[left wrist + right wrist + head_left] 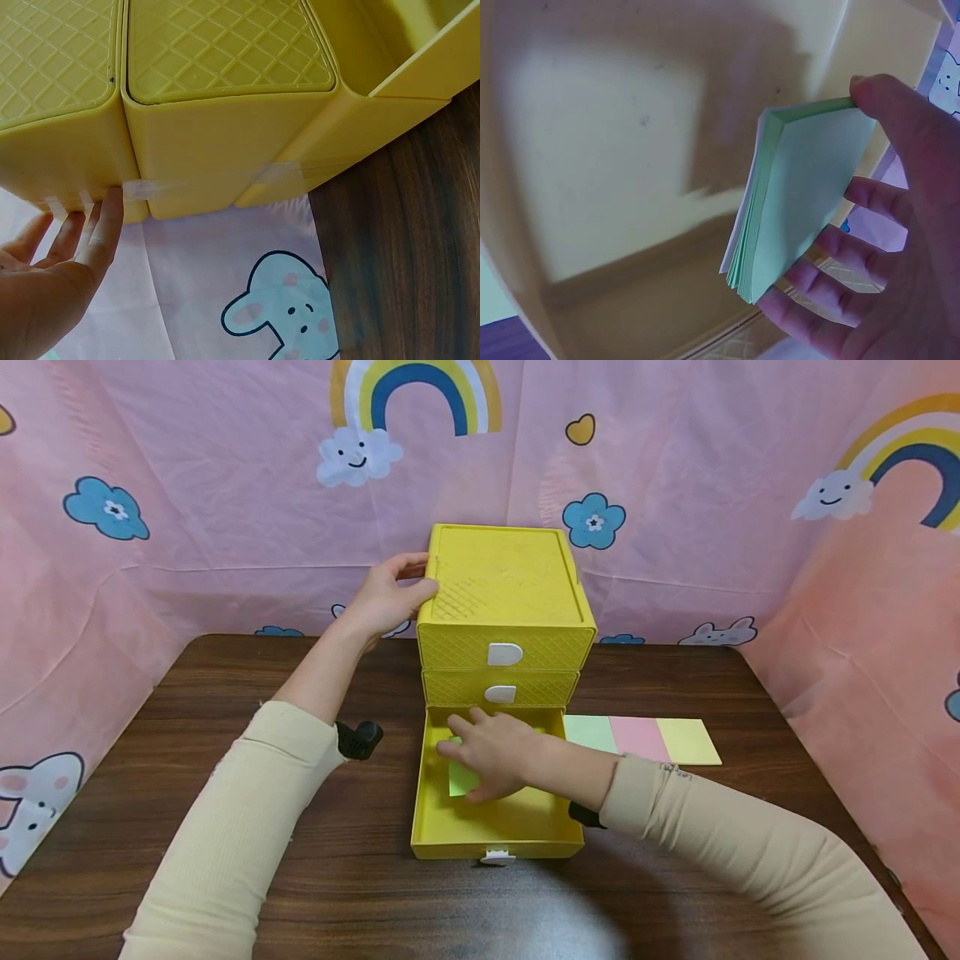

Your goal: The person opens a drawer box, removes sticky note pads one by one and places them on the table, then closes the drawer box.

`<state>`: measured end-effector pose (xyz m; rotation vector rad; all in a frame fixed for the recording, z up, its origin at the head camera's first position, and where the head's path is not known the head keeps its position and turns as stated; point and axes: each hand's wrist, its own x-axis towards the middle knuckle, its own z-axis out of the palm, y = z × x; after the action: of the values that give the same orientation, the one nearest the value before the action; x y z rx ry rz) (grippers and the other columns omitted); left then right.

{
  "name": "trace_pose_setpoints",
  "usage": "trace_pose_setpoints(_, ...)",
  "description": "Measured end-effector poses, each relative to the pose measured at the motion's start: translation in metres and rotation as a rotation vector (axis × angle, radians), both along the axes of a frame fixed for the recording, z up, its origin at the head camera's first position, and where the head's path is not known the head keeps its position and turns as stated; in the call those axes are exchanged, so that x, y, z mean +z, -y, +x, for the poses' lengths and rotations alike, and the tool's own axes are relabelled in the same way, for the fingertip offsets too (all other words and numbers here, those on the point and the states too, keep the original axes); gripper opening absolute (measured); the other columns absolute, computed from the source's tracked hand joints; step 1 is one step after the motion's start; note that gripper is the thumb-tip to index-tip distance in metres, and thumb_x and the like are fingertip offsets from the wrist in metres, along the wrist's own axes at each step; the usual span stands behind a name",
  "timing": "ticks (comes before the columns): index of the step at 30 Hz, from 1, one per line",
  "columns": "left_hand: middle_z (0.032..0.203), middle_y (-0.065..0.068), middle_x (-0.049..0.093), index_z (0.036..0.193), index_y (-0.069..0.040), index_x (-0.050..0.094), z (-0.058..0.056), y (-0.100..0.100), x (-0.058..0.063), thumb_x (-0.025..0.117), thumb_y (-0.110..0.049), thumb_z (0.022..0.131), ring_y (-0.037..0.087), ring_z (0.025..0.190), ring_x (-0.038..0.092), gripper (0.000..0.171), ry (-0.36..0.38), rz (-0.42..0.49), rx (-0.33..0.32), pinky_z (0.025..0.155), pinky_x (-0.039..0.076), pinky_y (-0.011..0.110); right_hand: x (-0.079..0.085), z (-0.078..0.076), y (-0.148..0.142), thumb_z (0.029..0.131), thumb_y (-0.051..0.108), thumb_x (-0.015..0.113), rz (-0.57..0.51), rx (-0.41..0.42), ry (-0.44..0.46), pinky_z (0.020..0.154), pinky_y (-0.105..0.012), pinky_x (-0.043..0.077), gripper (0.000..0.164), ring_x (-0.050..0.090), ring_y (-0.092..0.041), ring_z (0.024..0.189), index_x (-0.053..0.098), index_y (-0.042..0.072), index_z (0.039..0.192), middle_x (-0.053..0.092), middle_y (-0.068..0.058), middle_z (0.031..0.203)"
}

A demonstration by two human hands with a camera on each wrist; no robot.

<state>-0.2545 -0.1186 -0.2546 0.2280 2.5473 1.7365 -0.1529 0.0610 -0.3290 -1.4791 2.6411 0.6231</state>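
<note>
A yellow drawer cabinet [510, 577] stands on the table, its bottom drawer [517, 828] pulled out. My left hand [386, 597] steadies the cabinet's left side: the thumb lies at the top edge, and the left wrist view shows fairly straight fingers [105, 229] against the side wall. Over the open drawer, my right hand [501, 756] holds a light green sticky note pad [806, 191]. Its thumb and fingertips grip the pad's edges, and the sheets fan slightly at one corner. From the head view the hand covers much of the pad.
Right of the drawer, a strip of green, pink and yellow sticky note pads [639, 739] lies on the brown wooden table [337, 860]. Two closed drawers with white handles [505, 653] sit above the open one. A pink patterned cloth [247, 485] hangs behind and at both sides.
</note>
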Motion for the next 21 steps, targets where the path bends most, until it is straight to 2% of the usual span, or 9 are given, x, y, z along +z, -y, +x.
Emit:
trace_pose_setpoints(5, 0.139, 0.007, 0.041, 0.142, -0.015, 0.036, 0.000, 0.000, 0.000, 0.052, -0.021, 0.091, 0.021, 0.104, 0.057, 0.053, 0.002, 0.003, -0.003, 0.076, 0.054, 0.028, 0.006, 0.002, -0.004, 0.077, 0.060, 0.058, 0.000, 0.006, 0.011, 0.063, -0.030, 0.052, 0.064, 0.051, -0.025, 0.096, 0.046, 0.022, 0.127, 0.047, -0.005, 0.117)
trace_pose_setpoints(21, 0.139, 0.008, 0.041, 0.142, -0.014, 0.036, -0.001, 0.000, -0.001, 0.051, -0.019, 0.090, 0.022, 0.106, 0.056, 0.054, 0.003, 0.007, -0.010, 0.078, 0.054, 0.030, 0.020, 0.008, -0.024, 0.075, 0.058, 0.062, -0.041, 0.033, -0.013, 0.061, -0.031, 0.050, 0.060, 0.049, -0.024, 0.092, 0.049, 0.021, 0.121, 0.047, -0.004, 0.112)
